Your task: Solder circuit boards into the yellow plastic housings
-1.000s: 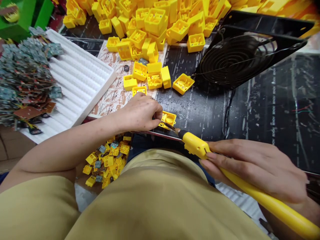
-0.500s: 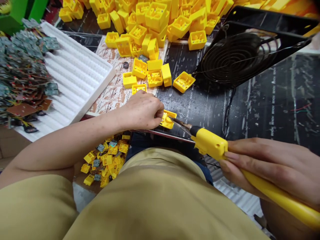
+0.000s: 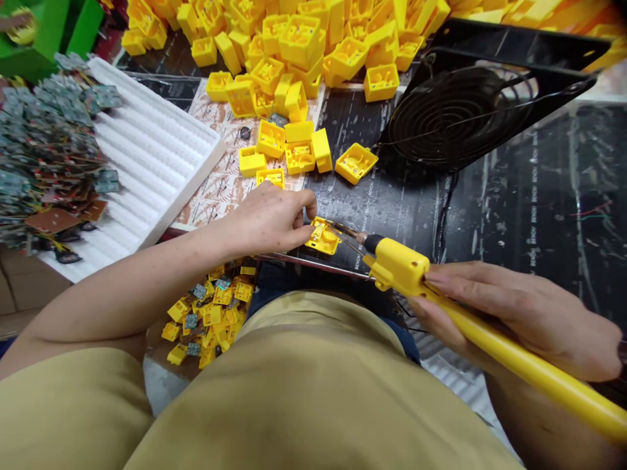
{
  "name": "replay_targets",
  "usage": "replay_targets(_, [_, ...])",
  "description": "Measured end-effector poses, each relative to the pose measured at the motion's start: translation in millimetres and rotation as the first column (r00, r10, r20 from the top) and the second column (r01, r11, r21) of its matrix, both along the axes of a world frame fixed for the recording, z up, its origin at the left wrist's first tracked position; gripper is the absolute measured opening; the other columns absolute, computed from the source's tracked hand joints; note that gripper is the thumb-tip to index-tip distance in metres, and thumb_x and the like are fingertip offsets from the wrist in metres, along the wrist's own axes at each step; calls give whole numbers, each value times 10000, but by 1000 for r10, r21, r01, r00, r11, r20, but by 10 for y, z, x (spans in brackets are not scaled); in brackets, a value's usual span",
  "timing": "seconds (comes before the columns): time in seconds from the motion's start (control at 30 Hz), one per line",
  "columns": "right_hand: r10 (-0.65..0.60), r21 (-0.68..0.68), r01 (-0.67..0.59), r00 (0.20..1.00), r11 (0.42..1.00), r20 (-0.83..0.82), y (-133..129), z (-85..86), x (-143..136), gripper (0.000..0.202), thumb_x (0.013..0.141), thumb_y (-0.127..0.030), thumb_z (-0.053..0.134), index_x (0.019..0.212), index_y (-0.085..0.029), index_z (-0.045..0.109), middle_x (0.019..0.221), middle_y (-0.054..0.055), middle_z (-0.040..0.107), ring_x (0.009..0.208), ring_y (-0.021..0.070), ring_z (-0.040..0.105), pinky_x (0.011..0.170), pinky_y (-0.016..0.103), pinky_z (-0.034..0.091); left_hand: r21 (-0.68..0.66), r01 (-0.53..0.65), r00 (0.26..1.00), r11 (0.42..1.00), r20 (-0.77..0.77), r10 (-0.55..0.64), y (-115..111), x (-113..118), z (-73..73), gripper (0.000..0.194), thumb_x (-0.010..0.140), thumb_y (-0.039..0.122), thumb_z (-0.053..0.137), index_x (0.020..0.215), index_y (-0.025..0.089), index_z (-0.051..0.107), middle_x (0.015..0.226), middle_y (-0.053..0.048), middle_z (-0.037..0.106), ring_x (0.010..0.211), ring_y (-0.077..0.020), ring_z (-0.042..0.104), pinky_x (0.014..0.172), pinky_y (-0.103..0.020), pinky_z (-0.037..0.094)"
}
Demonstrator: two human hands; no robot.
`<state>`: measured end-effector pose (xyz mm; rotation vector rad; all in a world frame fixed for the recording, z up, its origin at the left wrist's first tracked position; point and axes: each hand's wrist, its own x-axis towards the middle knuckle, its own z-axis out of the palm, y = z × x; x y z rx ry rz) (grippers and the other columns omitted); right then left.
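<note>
My left hand [image 3: 277, 219] is at the table's front edge, its thumb and forefinger on the left side of a small open yellow plastic case [image 3: 324, 237]. The case lies flat with its inside facing up; small metal parts and a round perforated patch show in it. My right hand [image 3: 519, 310] is closed around the handle of a yellow soldering iron [image 3: 399, 264]. The iron points left, and its dark tip is over the upper right part of the case. Whether the tip touches anything inside I cannot make out.
Yellow cases [image 3: 298, 39] are heaped at the back, several nearer my left hand. A black fan [image 3: 455, 111] stands back right. On the left, a white foam tray [image 3: 161, 143] bears wired circuit boards [image 3: 59, 143]. More cases and boards [image 3: 210, 313] lie below the table edge.
The soldering iron has shifted left and slightly up, with its tip now over the upper part of the case. My left forefinger has lifted and spread from the thumb, showing more of the case.
</note>
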<state>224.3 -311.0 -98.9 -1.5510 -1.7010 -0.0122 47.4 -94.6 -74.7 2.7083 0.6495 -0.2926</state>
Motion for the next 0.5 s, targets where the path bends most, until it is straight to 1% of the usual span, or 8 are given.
replay_targets(0.07, [60, 10, -61, 996, 998, 61, 9, -31, -4, 103, 946, -292, 628, 898, -202, 644, 777, 26, 714, 638, 99, 682, 574, 140, 560, 20, 5, 1000, 1000, 12, -5, -4, 15, -14, 165, 783, 232, 569, 893, 181, 679, 669, 25, 694, 605, -116, 606, 595, -232, 365])
replay_targets(0.13, [54, -50, -50, 995, 998, 82, -5, -51, -15, 194, 980, -326, 570, 862, -193, 648, 781, 46, 708, 665, 108, 686, 616, 168, 582, 39, 9, 1000, 999, 14, -10, -10, 28, -25, 150, 772, 232, 566, 851, 179, 683, 661, 19, 690, 606, -116, 602, 587, -233, 360])
replay_targets(0.2, [56, -94, -46, 993, 994, 104, -25, -56, -24, 241, 992, -352, 547, 839, -200, 655, 788, 47, 708, 692, 119, 692, 662, 197, 604, 52, 6, 1000, 999, 16, -7, -17, 36, -36, 143, 765, 227, 562, 822, 179, 685, 663, 12, 691, 611, -120, 602, 583, -237, 358])
replay_targets(0.3, [75, -93, -62, 988, 994, 136, -20, -28, -35, 249, 997, -340, 539, 820, -204, 649, 791, 37, 706, 708, 122, 696, 698, 209, 615, 58, -7, 1000, 998, 15, 6, -23, 40, -55, 140, 761, 226, 560, 791, 180, 689, 670, 3, 692, 616, -130, 603, 577, -247, 352])
replay_targets(0.37, [111, -53, -104, 983, 993, 144, 20, 11, -50, 177, 968, -287, 597, 825, -190, 635, 787, 33, 703, 710, 118, 694, 693, 199, 610, 55, -14, 1000, 998, 6, 14, -23, 43, -63, 144, 763, 231, 561, 783, 183, 696, 681, -3, 696, 629, -144, 611, 573, -256, 346])
replay_targets(0.43, [145, 4, -148, 975, 989, 166, 77, 57, -68, 95, 896, -202, 694, 847, -165, 622, 783, 41, 703, 703, 120, 690, 671, 197, 604, 57, -16, 1000, 998, 0, 16, -20, 50, -64, 148, 761, 236, 566, 784, 187, 704, 692, -5, 701, 645, -156, 621, 571, -261, 340])
replay_targets(0.5, [177, 50, -191, 963, 980, 204, 122, 104, -79, 154, 824, -135, 760, 862, -148, 611, 760, 49, 700, 672, 124, 681, 635, 205, 598, 62, -10, 1000, 998, -5, 10, -16, 61, -57, 152, 755, 239, 571, 790, 192, 711, 699, -4, 705, 653, -160, 625, 571, -261, 335])
